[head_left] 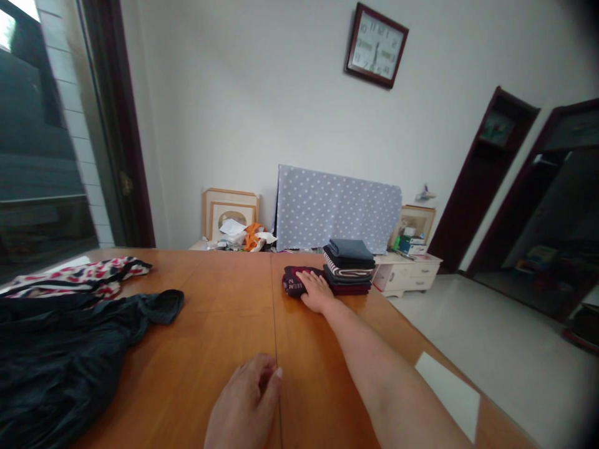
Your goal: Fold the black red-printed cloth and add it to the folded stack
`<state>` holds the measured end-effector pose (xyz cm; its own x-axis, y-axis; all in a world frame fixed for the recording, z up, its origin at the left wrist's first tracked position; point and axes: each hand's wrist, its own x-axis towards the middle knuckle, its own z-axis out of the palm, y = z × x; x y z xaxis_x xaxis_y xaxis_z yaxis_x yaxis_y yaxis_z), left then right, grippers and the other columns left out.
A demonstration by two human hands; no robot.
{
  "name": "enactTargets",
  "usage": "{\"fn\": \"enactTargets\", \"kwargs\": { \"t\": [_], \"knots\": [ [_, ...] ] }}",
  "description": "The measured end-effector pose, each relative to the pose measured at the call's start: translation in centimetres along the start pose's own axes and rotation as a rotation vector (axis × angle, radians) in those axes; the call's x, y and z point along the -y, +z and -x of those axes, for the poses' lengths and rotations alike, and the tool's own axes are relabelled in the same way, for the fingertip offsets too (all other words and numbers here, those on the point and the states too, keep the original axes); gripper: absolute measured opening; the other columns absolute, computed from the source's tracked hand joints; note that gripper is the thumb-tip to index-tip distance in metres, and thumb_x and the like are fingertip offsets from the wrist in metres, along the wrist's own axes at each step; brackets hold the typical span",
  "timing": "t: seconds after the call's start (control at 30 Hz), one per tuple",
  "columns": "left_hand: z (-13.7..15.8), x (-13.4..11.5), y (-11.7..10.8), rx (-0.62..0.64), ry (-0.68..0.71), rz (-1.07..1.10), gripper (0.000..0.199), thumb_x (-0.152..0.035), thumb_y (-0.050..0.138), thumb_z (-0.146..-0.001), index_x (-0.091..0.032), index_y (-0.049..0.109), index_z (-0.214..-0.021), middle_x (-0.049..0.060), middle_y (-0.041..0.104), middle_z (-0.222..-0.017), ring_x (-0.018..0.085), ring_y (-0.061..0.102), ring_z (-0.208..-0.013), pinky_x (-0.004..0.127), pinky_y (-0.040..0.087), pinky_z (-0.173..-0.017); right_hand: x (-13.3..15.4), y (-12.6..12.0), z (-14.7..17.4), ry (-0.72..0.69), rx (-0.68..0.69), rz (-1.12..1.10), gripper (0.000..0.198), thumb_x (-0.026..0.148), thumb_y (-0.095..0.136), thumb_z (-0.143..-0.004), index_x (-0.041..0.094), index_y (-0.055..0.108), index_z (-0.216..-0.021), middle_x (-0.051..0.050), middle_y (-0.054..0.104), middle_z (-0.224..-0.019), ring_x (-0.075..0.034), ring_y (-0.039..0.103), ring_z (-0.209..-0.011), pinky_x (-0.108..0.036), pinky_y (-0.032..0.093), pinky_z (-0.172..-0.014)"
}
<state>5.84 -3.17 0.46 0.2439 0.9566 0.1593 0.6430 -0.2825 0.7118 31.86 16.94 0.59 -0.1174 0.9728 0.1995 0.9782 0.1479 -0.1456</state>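
My right hand (317, 293) reaches far across the table and lies flat, fingers stretched, on a folded dark maroon garment (292, 285) with pale lettering. Just right of that garment stands a stack of folded clothes (349, 265), dark ones with a striped piece among them and a grey-blue one on top. My left hand (246, 399) is near the front of the table, loosely curled with the thumb apart from the fingers and nothing visible in it. To the left, a black garment (70, 355) lies spread out, with a red, white and black patterned garment (103, 274) behind it.
The brown wooden table (224, 305) fills the foreground. A pale sheet (449, 393) rests near its right edge. Beyond are a polka-dot cloth cover (337, 206), a white cabinet (407, 277), framed pictures (231, 206) and a wall clock (377, 47).
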Motion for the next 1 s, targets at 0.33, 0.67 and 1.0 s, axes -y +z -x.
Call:
{"fn": "enactTargets", "kwargs": {
  "t": [0.33, 0.67, 1.0],
  "knots": [
    [0.1, -1.1, -0.6, 0.007, -0.030, -0.015, 0.034, -0.045, 0.040, -0.094, -0.023, 0.064, -0.100, 0.006, 0.071, -0.094, 0.022, 0.066, -0.093, 0.030, 0.047, -0.082, 1.0, -0.7, 2.1, 0.009, -0.002, -0.015, 0.074, 0.020, 0.049, -0.086, 0.034, 0.025, -0.154, 0.003, 0.029, -0.160, -0.020, 0.022, -0.147, -0.044, 0.012, -0.120],
    [0.2, -1.1, -0.7, -0.012, -0.021, 0.016, 0.032, -0.044, 0.041, -0.094, -0.023, 0.065, -0.100, 0.005, 0.072, -0.093, 0.021, 0.067, -0.091, 0.030, 0.048, -0.080, 2.3, -2.5, 9.6, -0.107, -0.018, -0.011, 0.075, 0.017, 0.048, -0.083, 0.030, 0.028, -0.154, 0.001, 0.031, -0.160, -0.021, 0.022, -0.148, -0.043, 0.015, -0.120],
    [0.1, -0.8, -0.8, 0.002, -0.021, 0.034, 0.035, -0.047, 0.043, -0.092, -0.023, 0.064, -0.104, 0.007, 0.072, -0.099, 0.024, 0.067, -0.098, 0.033, 0.050, -0.085, -4.2, -4.3, 19.1, 0.024, -0.042, 0.129, 0.081, 0.014, 0.047, -0.080, 0.029, 0.025, -0.156, 0.002, 0.030, -0.160, -0.021, 0.021, -0.149, -0.044, 0.015, -0.121]
  ]
}}
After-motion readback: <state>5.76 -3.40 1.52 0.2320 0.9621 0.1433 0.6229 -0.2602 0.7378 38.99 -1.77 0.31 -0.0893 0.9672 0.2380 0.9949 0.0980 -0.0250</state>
